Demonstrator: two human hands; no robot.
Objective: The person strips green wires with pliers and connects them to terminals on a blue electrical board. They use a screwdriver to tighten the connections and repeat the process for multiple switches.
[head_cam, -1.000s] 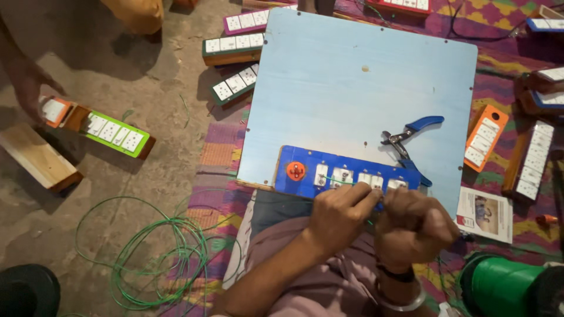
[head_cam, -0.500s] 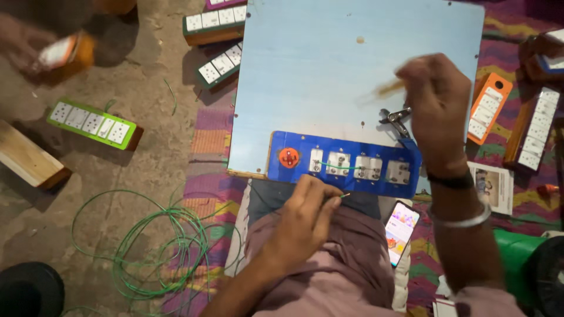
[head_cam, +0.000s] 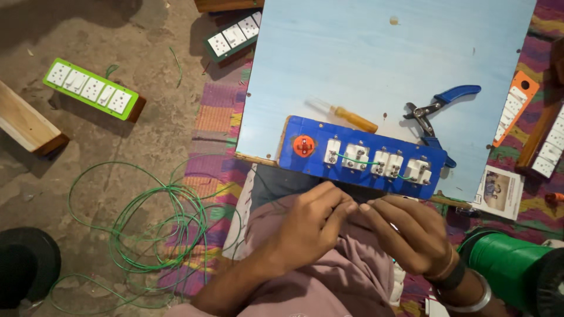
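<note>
My left hand (head_cam: 305, 226) and my right hand (head_cam: 405, 232) meet fingertip to fingertip over my lap, just below a blue switch board (head_cam: 364, 176). The fingers are pinched together; I see nothing between them. The blue board carries an orange round part at its left, several white switches and sockets, and short green wires. It rests on the near edge of a light blue panel (head_cam: 364, 53). A yellow-handled screwdriver (head_cam: 352, 119) lies on the panel just behind it. Blue-handled pliers (head_cam: 437, 108) lie to the right.
Loose green wire (head_cam: 153, 223) coils on the floor at left. A green wire spool (head_cam: 508, 264) stands at lower right. Around lie a green switch box (head_cam: 94, 88), a wooden block (head_cam: 26, 126), an orange switch strip (head_cam: 516, 108), a picture card (head_cam: 499, 191) and a black round object (head_cam: 23, 270).
My right hand has laid the screwdriver on the panel and come back down to meet my left hand at my lap. Another person's hand at upper left is gone from view.
</note>
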